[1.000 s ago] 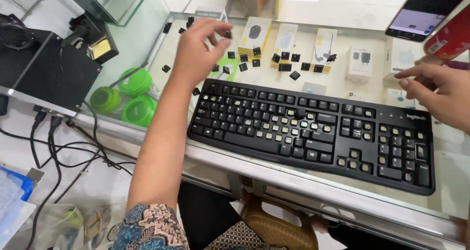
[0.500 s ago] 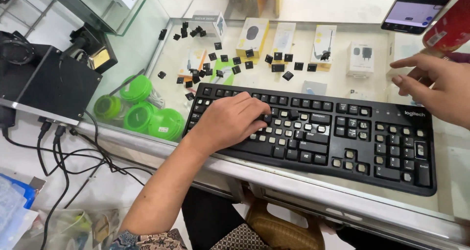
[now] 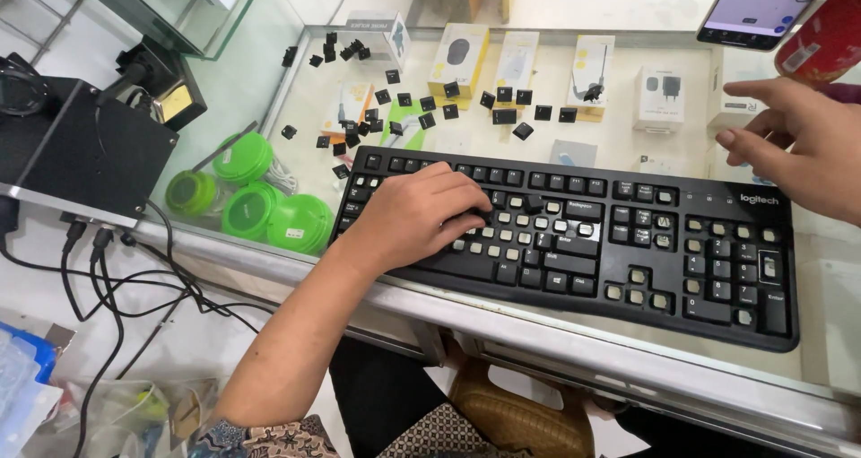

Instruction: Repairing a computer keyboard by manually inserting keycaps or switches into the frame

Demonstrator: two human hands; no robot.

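Observation:
A black keyboard (image 3: pixel 628 261) lies on the glass counter, and many of its keys are bare white stems without caps. My left hand (image 3: pixel 417 216) rests on its left half, fingers curled down. The fingertips press a black keycap (image 3: pixel 485 216) into the key rows. Several loose black keycaps (image 3: pixel 502 115) are scattered on the glass beyond the keyboard. My right hand (image 3: pixel 794 144) hovers above the keyboard's far right corner with fingers spread and nothing in it.
Small boxed accessories (image 3: pixel 659 95) show under the glass counter (image 3: pixel 269 81). Green round cases (image 3: pixel 269 211) lie at the left below the glass. A black box (image 3: pixel 81 148) with cables stands far left. A phone (image 3: pixel 762 9) and a red object (image 3: pixel 825 41) are at the top right.
My left hand came back from the loose keycaps beyond the keyboard and settled on the left key rows. My right hand drew slightly right and up.

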